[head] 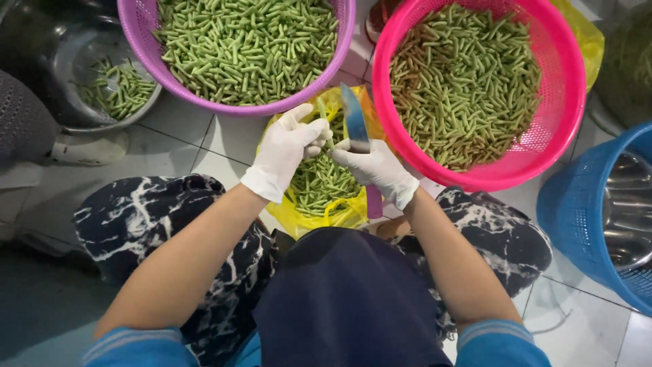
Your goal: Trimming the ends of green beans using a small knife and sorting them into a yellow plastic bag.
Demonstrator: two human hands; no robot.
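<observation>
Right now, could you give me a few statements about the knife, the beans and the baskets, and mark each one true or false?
1. The right hand holds a knife with its blade pointing away from the person. True.
2. The left hand is bare. False: both hands wear white gloves.
3. The pink basket stands empty. False: it is full of cut green beans.
4. A yellow plastic bag with green beans lies below the hands. True.
5. The purple basket holds red chillies. False: it holds cut green beans too.
</observation>
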